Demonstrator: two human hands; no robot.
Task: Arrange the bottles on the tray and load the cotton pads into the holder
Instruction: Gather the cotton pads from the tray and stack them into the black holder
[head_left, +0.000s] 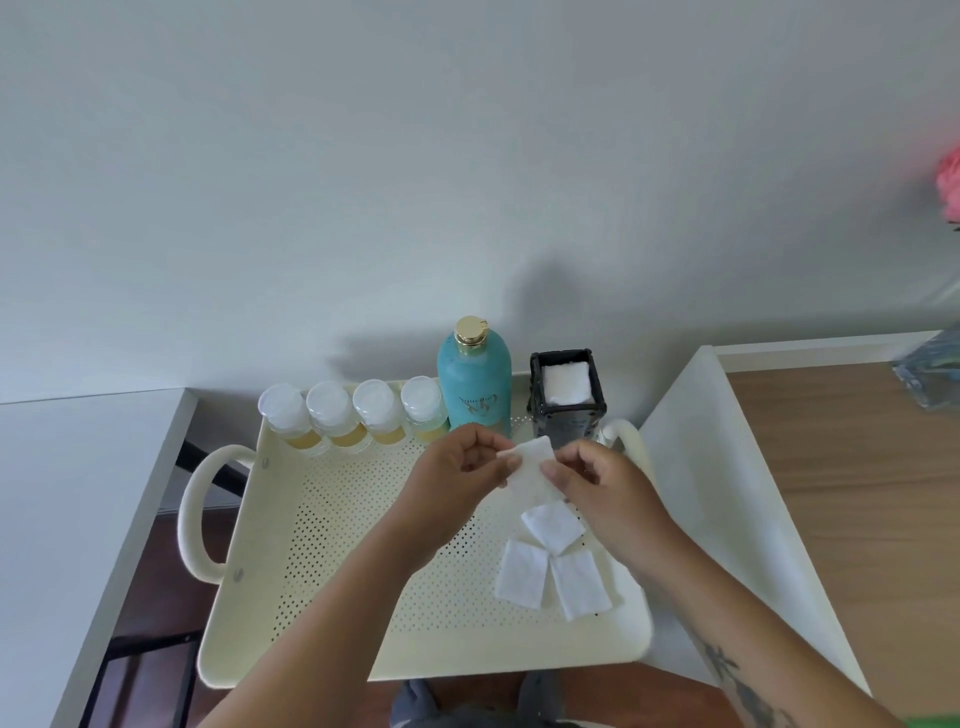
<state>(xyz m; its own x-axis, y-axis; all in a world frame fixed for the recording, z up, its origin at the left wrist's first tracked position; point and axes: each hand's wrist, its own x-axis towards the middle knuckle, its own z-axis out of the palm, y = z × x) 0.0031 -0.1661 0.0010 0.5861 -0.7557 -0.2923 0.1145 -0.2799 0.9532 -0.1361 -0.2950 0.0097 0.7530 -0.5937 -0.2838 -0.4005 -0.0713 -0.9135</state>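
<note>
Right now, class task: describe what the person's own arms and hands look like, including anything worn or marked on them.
Both forearms are bare, with no sleeves in view. The left hand and right hand show no gloves, rings or watch. The right forearm carries a dark tattoo with leaf-like shapes near the elbow.

Tray (332, 519) matt cream, perforated; teal bottle (474, 389) matt, glossy gold cap (470, 329); cotton pads (550, 566) soft, fibrous.

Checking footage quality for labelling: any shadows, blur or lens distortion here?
Head view: soft even light; faint shadows on the wall behind the teal bottle and the small bottles; wide-angle bending splays the table edges outward; the pink object at the right edge is blurred; the hands, held pad and tray read clearly.
</note>
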